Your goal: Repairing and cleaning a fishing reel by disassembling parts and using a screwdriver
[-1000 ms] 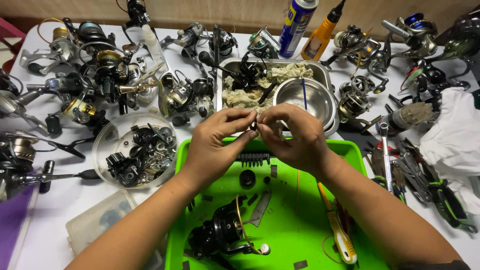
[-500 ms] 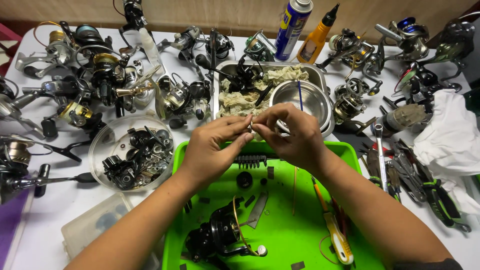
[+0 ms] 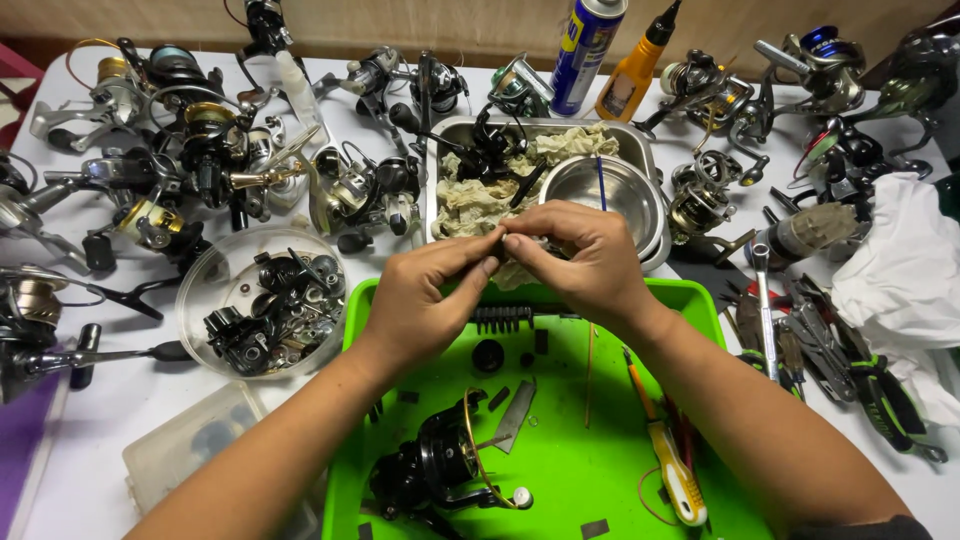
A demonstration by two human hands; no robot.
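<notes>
Pinching small dark part (image 3: pixel 503 243) | left hand (image 3: pixel 420 300), right hand (image 3: pixel 585 260) fingers closed on it | detail unclear

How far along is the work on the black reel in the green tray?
Done: the black reel lies partly stripped in the green tray, with loose parts such as a small gear beside it. In hand: the left hand and right hand pinch one small part between their fingertips; what it is cannot be told. Left: the parts remain off the reel.
</notes>
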